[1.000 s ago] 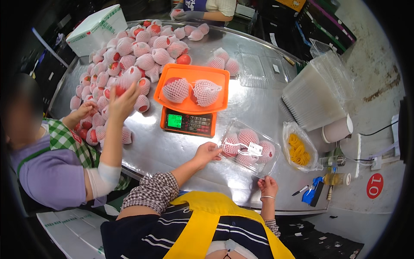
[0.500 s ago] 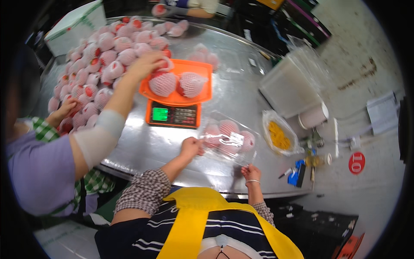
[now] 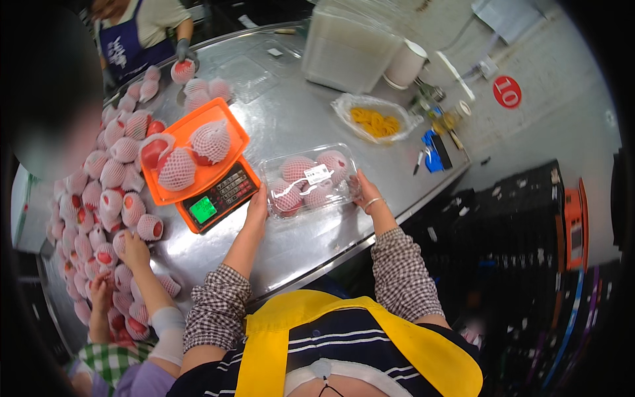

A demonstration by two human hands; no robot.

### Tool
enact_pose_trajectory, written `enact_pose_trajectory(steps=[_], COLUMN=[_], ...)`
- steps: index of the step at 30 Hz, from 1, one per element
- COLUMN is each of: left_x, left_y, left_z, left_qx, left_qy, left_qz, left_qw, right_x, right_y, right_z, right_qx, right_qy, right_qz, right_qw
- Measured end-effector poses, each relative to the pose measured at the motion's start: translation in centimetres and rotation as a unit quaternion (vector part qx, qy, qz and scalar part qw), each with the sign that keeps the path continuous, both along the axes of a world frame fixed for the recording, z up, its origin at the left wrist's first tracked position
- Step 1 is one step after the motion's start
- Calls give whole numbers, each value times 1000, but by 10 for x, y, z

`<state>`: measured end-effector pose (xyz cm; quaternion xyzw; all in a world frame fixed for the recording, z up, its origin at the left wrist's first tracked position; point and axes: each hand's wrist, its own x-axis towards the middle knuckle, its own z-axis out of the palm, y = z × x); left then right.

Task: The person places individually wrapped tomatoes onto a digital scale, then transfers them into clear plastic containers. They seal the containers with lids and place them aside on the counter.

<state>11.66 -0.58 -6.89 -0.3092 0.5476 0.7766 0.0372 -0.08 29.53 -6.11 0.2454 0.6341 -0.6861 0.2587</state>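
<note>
A clear plastic clamshell box with a white label is held between my two hands, low over the metal table or resting on it. Inside lie several red fruits in pink foam nets. My left hand grips the box's left end, beside the scale. At the right end, my right hand has its fingers closed on the edge. Left of the box, an orange tray sits on an orange digital scale with a lit green display. Three netted fruits lie in the tray.
A large heap of netted fruits covers the table's left side, where a co-worker's hands reach in. Across the table, another person's gloved hand holds a fruit. Stacked clear containers and a bag of yellow bands stand at the far right.
My view has turned rightward. My hands have taken a firmer hold of the box's two ends. The neighbour's hand has left the tray, where a third fruit now lies, and is at the heap.
</note>
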Motion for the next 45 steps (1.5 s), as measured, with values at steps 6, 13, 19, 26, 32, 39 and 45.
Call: enact_pose_trajectory(steps=[6,13,19,26,32,39,45], left_x=[7,21,19,59,61,62,37], left_y=[0,33,-7,16,18,-15,2], left_z=[12,40,32,41,28,-104,-88], left_qx=[123,204,414,353,403,491,564], left_qy=[96,154,242,3,-27,29,77], left_qz=[-23,-108,-334,-426,-302,-106,-60], left_qw=[987,961,812,833,864,864,820], right_x=[42,112,131,126,61,-118,-260], right_y=[0,51,72,34,-10,35,61], right_z=[68,170,208,164,151,82,10], right_qx=[0,-18,-84,62,149,376,586], right_qy=[64,209,225,121,96,348,386], right_qz=[41,-20,27,211,354,222,198], right_qw=[997,978,970,968,918,830,685])
